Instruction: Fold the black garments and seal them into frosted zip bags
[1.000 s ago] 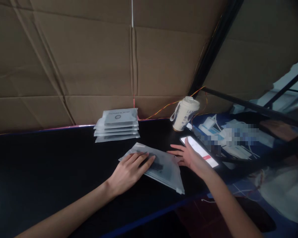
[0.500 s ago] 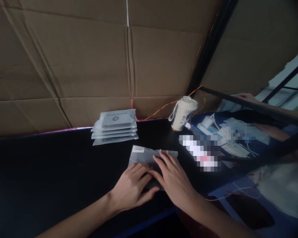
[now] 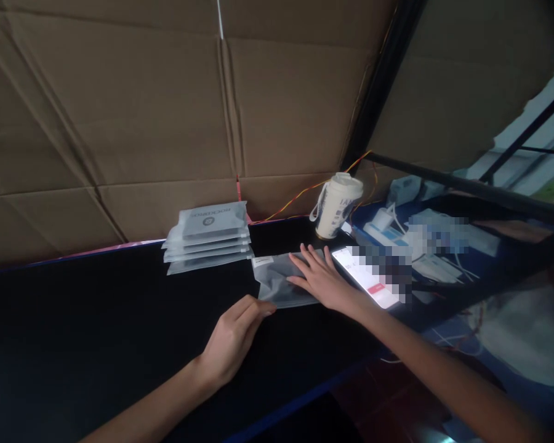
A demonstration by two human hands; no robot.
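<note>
A translucent frosted plastic bag (image 3: 277,284) with a white label at its far left corner lies on the black tabletop. My left hand (image 3: 235,329) pinches the near left corner of this bag between thumb and fingers. Spread fingers of my right hand (image 3: 321,277) press flat on the bag's right half, covering part of it. What is inside the bag I cannot make out. Just beyond its left end sits a stack of similar frosted bags (image 3: 207,237), the top one with dark printing.
A lit phone (image 3: 373,286) lies right of my right hand. Behind it stand a white tumbler (image 3: 339,206) and a power strip (image 3: 385,234) with cables. A dark metal frame (image 3: 383,92) and cardboard wall (image 3: 166,111) bound the table. Another person's arm (image 3: 512,229) shows beyond the frame.
The bag has moved away from me, nearer the stack. My hands have drawn apart: the left now pinches the near corner, and the right has spread flat farther right.
</note>
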